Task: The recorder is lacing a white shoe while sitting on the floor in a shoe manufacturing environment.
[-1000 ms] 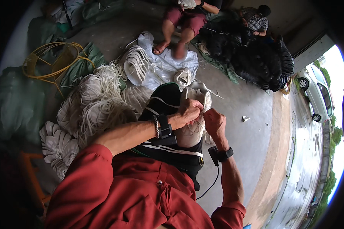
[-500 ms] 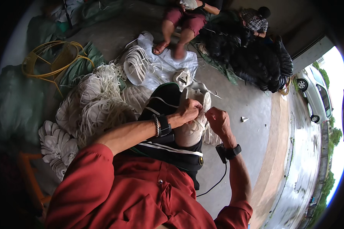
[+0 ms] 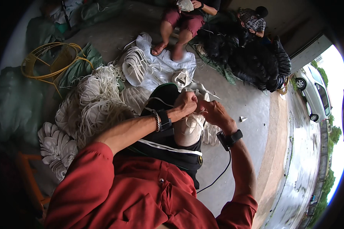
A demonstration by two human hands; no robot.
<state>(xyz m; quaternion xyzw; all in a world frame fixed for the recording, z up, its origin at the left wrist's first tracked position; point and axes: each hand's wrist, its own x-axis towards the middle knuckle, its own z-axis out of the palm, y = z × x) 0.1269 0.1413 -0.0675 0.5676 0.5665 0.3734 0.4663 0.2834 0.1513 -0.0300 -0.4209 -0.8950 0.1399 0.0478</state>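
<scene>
A white shoe (image 3: pixel 186 134) rests on my lap, toe end toward me, with white laces crossing its front. Over the laced part, my left hand (image 3: pixel 185 104) is closed, fingers pinching the shoelace (image 3: pixel 193 121). Close against it, my right hand (image 3: pixel 215 114) bends in from the right with thumb and fingers drawn together on the lace. The fingers hide the lace ends and most of the upper eyelets. Beneath the shoe is a black cloth (image 3: pixel 162 105) with white strips lying across it.
Heaped white shoe parts with loose laces (image 3: pixel 99 89) lie to the left. A white sack (image 3: pixel 156 63) lies ahead, near a seated person's feet. Black shoe parts (image 3: pixel 252 59) are piled far right, beside another person. A yellow round frame (image 3: pixel 57 74) stands far left.
My hands have come closer together over the laces. The right hand has turned and moved slightly inward; the left hand has risen a little toward the shoe's opening.
</scene>
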